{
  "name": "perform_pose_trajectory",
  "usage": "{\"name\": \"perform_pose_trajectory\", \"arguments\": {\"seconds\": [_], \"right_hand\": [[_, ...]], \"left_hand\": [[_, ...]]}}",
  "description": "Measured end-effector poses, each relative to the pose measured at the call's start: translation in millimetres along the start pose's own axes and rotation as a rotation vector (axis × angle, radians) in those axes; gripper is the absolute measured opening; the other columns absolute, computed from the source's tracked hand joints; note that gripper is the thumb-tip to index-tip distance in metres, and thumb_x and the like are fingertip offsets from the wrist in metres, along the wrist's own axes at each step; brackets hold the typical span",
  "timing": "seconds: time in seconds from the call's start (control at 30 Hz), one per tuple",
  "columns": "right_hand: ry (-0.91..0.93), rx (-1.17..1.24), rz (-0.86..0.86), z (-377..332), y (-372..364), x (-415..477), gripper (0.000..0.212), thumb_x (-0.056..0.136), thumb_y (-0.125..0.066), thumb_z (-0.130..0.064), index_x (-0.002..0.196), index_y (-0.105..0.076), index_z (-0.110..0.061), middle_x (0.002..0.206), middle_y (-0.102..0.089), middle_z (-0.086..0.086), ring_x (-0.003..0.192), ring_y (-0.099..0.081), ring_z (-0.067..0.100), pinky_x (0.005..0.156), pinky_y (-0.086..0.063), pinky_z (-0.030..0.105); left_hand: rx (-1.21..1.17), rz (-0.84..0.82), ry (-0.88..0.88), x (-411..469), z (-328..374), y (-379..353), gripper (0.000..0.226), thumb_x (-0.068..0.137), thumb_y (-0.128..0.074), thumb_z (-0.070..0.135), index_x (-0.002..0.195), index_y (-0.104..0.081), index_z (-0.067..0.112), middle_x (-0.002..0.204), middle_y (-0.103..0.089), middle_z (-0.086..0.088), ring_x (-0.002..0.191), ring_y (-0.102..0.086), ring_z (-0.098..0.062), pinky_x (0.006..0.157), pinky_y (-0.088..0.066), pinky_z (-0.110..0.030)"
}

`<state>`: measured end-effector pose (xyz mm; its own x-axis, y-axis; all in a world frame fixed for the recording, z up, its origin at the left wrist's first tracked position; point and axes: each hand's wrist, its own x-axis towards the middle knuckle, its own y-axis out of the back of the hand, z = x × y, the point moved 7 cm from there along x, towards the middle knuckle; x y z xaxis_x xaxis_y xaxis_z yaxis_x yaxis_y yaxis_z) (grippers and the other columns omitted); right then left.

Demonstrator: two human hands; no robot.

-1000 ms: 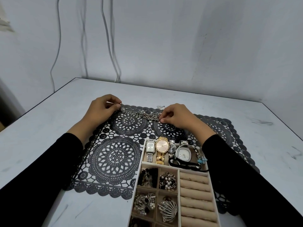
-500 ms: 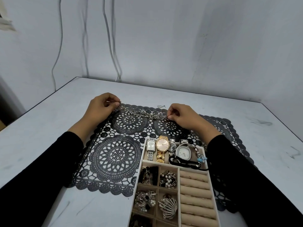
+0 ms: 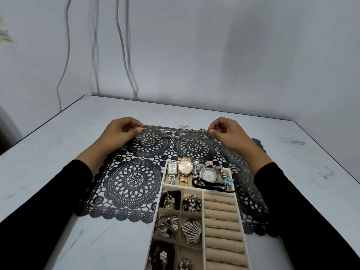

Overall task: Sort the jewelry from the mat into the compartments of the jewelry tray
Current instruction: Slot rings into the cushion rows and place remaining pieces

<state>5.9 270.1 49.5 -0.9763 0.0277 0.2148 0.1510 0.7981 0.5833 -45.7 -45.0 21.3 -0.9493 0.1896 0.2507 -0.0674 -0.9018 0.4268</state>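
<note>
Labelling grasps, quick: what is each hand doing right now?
Left hand: pinches one end of the silver chain.
Right hand: pinches the other end of the same chain.

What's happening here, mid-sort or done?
Mid-sort. A person holds a silver chain stretched over the far edge of the black lace mat, with the left hand pinching one end and the right hand the other. The jewelry tray already holds watches; the chain isn't in it yet.
</note>
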Motion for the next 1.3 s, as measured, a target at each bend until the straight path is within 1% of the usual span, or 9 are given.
{"name": "perform_pose_trajectory", "arguments": {"seconds": [0.1,0.27,0.37,0.47,0.57,0.93,1.07,1.13,1.3], "right_hand": [[0.001,0.066,0.038,-7.2,8.8,-9.0,0.005,0.088,-0.063,-0.003,0.091,-0.063,-0.008,0.080,-0.064,0.003,0.067,-0.057,0.006,0.064,-0.047,0.013],[0.013,0.232,0.095,-19.1,23.8,-25.5,0.009,0.087,-0.067,-0.006,0.086,-0.065,-0.014,0.083,-0.065,0.004,0.076,-0.059,0.014,0.078,-0.053,0.030],[0.022,0.317,0.119,-29.6,31.5,-36.9,0.008,0.085,-0.068,-0.006,0.088,-0.066,-0.012,0.083,-0.066,0.003,0.076,-0.060,0.013,0.078,-0.052,0.028],[0.043,0.396,0.140,-42.0,38.5,-47.2,0.008,0.085,-0.067,-0.003,0.088,-0.065,-0.010,0.080,-0.066,0.003,0.076,-0.060,0.013,0.076,-0.052,0.026],[0.086,0.465,0.150,-56.6,43.8,-59.3,0.008,0.085,-0.066,-0.001,0.088,-0.065,-0.008,0.078,-0.065,0.003,0.075,-0.060,0.011,0.073,-0.051,0.023],[0.152,0.532,0.164,-83.5,59.5,-99.4,0.009,0.085,-0.066,0.000,0.088,-0.066,-0.008,0.078,-0.064,0.002,0.077,-0.059,0.011,0.072,-0.050,0.022],[0.155,0.521,0.146,-81.4,64.7,-112.5,0.009,0.085,-0.065,0.000,0.088,-0.066,-0.008,0.077,-0.063,0.002,0.077,-0.059,0.012,0.073,-0.049,0.025],[0.153,0.506,0.137,-79.1,66.1,-117.7,0.009,0.084,-0.065,0.000,0.087,-0.066,-0.008,0.076,-0.064,0.001,0.077,-0.059,0.012,0.074,-0.050,0.025],[0.123,0.444,0.107,-69.3,64.9,-126.2,0.007,0.085,-0.066,-0.001,0.089,-0.066,-0.007,0.073,-0.066,-0.004,0.070,-0.060,0.009,0.070,-0.050,0.020]], "left_hand": [[-0.051,0.000,-0.007,-7.4,7.0,-1.5,0.011,0.091,-0.067,0.009,0.095,-0.071,0.018,0.101,-0.073,-0.012,0.083,-0.068,-0.006,0.079,-0.052,-0.012],[-0.111,-0.003,0.007,-18.4,14.2,-0.5,0.009,0.090,-0.069,0.014,0.094,-0.073,0.021,0.100,-0.074,-0.011,0.096,-0.068,-0.032,0.091,-0.053,-0.047],[-0.203,0.041,-0.004,-27.0,24.0,0.2,0.011,0.089,-0.069,0.011,0.094,-0.073,0.020,0.096,-0.072,-0.008,0.086,-0.070,-0.018,0.069,-0.061,-0.029],[-0.303,0.077,-0.015,-38.6,36.2,-1.7,0.011,0.090,-0.067,0.005,0.100,-0.070,0.009,0.090,-0.073,-0.002,0.082,-0.072,-0.004,0.054,-0.055,-0.016],[-0.319,0.085,-0.041,-48.2,48.6,-2.4,0.011,0.090,-0.067,0.005,0.100,-0.070,0.008,0.082,-0.073,0.006,0.080,-0.071,-0.001,0.052,-0.052,-0.013],[-0.332,0.078,-0.130,-74.1,78.4,-2.9,0.013,0.089,-0.068,0.007,0.095,-0.071,0.017,0.093,-0.072,-0.003,0.083,-0.071,-0.002,0.059,-0.054,-0.013],[-0.308,0.026,-0.133,-86.4,84.9,-6.1,0.012,0.090,-0.068,0.009,0.094,-0.071,0.020,0.086,-0.075,0.006,0.091,-0.072,-0.008,0.057,-0.062,-0.034],[-0.286,-0.002,-0.140,-92.4,88.1,-9.3,0.011,0.089,-0.068,0.010,0.096,-0.071,0.018,0.086,-0.075,0.006,0.092,-0.072,-0.011,0.068,-0.061,-0.048],[-0.232,-0.044,-0.125,-99.5,86.4,-17.9,0.010,0.088,-0.070,0.016,0.096,-0.073,0.022,0.089,-0.075,0.004,0.094,-0.071,-0.016,0.082,-0.054,-0.055]]}}
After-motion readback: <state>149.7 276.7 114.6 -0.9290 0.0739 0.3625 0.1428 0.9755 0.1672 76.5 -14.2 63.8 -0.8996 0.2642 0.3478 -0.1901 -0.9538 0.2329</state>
